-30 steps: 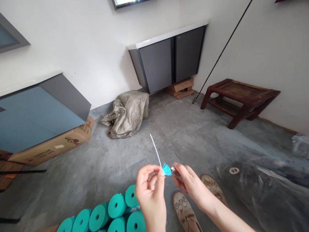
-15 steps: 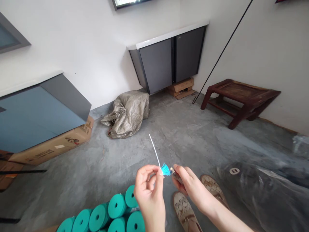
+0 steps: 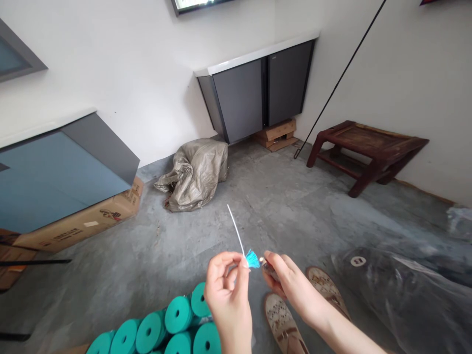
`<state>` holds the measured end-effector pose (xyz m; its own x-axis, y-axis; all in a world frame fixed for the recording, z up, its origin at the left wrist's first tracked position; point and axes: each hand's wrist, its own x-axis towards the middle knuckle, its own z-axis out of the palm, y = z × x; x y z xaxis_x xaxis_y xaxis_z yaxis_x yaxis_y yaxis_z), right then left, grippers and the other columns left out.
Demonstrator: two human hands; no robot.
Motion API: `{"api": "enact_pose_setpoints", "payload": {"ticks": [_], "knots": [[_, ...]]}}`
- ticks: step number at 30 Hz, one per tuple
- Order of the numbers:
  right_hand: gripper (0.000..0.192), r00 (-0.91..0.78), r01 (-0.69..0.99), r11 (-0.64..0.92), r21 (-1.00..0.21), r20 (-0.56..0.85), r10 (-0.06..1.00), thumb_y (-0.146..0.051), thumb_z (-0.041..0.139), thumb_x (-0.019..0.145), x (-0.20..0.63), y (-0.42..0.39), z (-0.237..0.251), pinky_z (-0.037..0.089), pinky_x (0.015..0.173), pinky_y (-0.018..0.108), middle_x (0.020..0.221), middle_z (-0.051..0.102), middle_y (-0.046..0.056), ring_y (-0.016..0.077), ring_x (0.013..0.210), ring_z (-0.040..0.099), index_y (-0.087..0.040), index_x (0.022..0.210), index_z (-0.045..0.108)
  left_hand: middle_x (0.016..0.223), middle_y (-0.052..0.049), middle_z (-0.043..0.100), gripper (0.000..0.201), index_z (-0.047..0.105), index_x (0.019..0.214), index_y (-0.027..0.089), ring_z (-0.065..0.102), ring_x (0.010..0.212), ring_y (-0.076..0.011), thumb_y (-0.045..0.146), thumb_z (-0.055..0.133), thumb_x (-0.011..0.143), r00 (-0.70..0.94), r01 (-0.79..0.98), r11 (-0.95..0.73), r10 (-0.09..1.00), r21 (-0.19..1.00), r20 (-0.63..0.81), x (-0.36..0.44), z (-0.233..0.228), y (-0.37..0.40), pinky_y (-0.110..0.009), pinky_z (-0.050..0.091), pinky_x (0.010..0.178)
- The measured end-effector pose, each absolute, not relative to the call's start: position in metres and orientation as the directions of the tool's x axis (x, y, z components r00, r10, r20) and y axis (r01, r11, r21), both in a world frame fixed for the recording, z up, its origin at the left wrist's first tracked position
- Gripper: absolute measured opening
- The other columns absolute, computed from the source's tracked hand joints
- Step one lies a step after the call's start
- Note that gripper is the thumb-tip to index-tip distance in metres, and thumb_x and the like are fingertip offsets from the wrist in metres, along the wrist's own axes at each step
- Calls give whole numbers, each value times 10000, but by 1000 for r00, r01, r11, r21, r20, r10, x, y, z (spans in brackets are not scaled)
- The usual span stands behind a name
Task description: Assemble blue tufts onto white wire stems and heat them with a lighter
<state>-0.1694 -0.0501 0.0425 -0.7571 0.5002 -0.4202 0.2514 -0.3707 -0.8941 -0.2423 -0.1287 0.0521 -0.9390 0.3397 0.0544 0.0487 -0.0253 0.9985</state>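
Observation:
My left hand pinches a small turquoise tassel between thumb and forefinger. From the pinch a thin white, straight stem or cord sticks up and to the left. The tassel's threads fan out toward the right. Close to their tips, my right hand is closed around a lighter, mostly hidden by the fingers. A bright spot shows at the lighter's top; whether it is a flame is hard to tell. A small gap seems to separate it from the threads.
Several teal rolls with centre holes stand at the lower left, near my left forearm. My shoes are below, beside a dark plastic-wrapped bundle. Farther off are a crumpled sack, a grey cabinet and a wooden stool.
The bright spot at the lighter's top looks slightly different. Both hands and the tassel hold almost the same position.

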Motion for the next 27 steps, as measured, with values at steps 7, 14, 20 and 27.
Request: {"api": "enact_pose_setpoints", "payload": {"ticks": [7,14,20,27], "knots": [[444,-759,241,-375,-895,-415,502,-441,270,850,-169,-49,43,172,445,256,447,235,-45,81,424,198,-185,487,267,731,-51,632,261,548,749,136,613,667,-129,270,723,609,-940,53,-27,336,998,59,-243,51,-127,-190,517,566],[434,-754,256,-391,-884,-435,492,-433,290,858,-168,-51,46,215,484,254,454,252,-49,84,445,230,-184,503,270,731,-55,636,260,555,749,130,618,665,-128,265,723,605,-949,59,-22,310,998,63,-243,51,-128,-192,524,573],[424,-760,252,-405,-879,-439,480,-435,279,856,-169,-54,42,203,473,253,449,246,-54,84,431,219,-188,511,265,731,-60,636,241,560,751,125,621,649,-128,265,709,623,-955,111,15,278,994,103,-242,52,-128,-198,528,576],[416,-763,244,-363,-899,-409,500,-429,264,847,-170,-56,39,201,475,256,431,239,-51,87,436,219,-189,508,255,717,-56,633,214,568,733,130,613,645,-122,260,701,627,-954,133,21,275,991,122,-241,53,-128,-188,523,568]]}}
